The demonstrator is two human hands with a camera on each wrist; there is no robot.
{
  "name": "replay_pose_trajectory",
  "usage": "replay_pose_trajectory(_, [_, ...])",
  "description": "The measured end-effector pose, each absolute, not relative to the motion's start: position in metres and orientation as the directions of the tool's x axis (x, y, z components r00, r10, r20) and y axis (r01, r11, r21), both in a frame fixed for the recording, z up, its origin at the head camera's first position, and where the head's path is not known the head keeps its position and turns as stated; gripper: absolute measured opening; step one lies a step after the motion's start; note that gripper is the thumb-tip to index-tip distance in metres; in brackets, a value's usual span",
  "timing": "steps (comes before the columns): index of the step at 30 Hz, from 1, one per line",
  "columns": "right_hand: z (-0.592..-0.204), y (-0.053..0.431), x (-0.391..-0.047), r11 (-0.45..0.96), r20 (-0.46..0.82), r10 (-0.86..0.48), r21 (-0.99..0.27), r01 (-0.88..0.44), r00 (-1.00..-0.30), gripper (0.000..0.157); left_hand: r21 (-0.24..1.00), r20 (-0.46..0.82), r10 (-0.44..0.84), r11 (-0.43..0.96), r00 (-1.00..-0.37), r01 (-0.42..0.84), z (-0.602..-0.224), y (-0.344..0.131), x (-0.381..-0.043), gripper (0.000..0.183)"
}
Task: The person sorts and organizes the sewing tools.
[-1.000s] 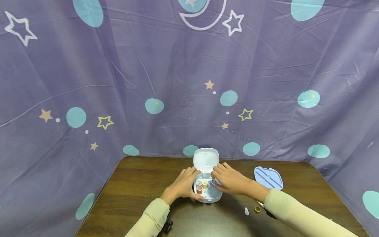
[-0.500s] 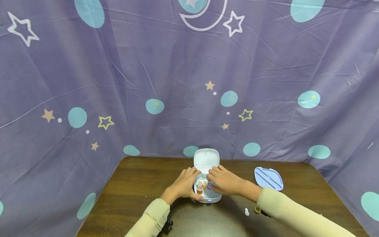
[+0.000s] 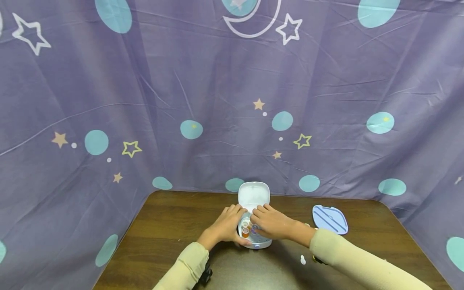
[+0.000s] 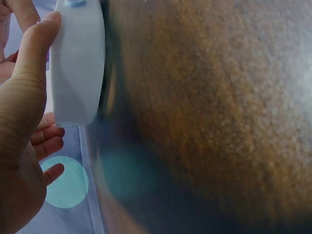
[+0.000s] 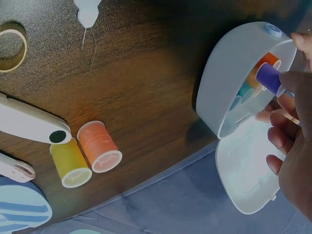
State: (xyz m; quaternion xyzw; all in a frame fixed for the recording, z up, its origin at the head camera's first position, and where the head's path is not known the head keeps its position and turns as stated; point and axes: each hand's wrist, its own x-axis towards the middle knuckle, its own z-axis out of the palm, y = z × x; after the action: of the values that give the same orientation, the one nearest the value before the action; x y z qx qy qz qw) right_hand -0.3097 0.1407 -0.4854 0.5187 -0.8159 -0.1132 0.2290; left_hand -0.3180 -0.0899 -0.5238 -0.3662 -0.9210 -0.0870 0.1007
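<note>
A small white sewing box (image 5: 217, 83) stands on the table with its lid (image 3: 253, 194) raised at the back. My left hand (image 3: 225, 226) grips the box's left side, thumb at the front wall and fingers toward the back. In the left wrist view that thumb presses the white wall. My right hand (image 3: 273, 223) reaches in from the right. Between its thumb and fingers it pinches a purple thread spool (image 5: 268, 78), at the box's opening. Orange (image 5: 272, 59) and teal spools (image 5: 245, 92) stand inside the box. The right hand covers part of the interior in the head view.
Right of the box lie a yellow spool (image 5: 70, 163), a coral spool (image 5: 99, 146), a white needle threader (image 5: 88, 12), a gold ring (image 5: 22, 51) and a white tool (image 5: 31, 119) with a black dot. Farther right lies a blue tray (image 3: 330, 219). A patterned curtain (image 3: 232, 100) hangs behind.
My right hand has moved left and slightly forward over the box, carrying the purple spool toward the other spools. The left hand keeps its grip on the box.
</note>
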Motion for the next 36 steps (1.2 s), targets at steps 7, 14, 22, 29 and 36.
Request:
replay_pose_trajectory(7, [-0.489, 0.137, -0.311, 0.403, 0.260, -0.912, 0.425, -0.811, -0.317, 0.030, 0.100, 0.253, 0.659, 0.710, -0.708, 0.697, -0.522, -0.090, -0.318, 0.102])
replay_pose_trajectory(14, [-0.491, 0.134, -0.311, 0.414, 0.237, -0.909, 0.422, -0.807, -0.343, 0.031, 0.099, 0.251, 0.662, 0.708, -0.706, 0.699, -0.521, -0.089, -0.317, 0.102])
replay_pose_trajectory(22, [-0.499, 0.132, -0.314, 0.421, 0.224, -0.907, 0.431, -0.798, -0.358, 0.032, 0.093, 0.249, 0.661, 0.711, -0.708, 0.697, -0.523, -0.090, -0.317, 0.100])
replay_pose_trajectory(29, [-0.499, 0.131, -0.313, 0.416, 0.249, -0.908, 0.443, -0.794, -0.337, 0.033, 0.095, 0.244, 0.662, 0.711, -0.709, 0.697, -0.523, -0.089, -0.318, 0.100])
replay_pose_trajectory(36, [-0.498, 0.129, -0.311, 0.416, 0.235, -0.909, 0.466, -0.781, -0.344, 0.035, 0.099, 0.249, 0.662, 0.709, -0.707, 0.698, -0.525, -0.090, -0.319, 0.102])
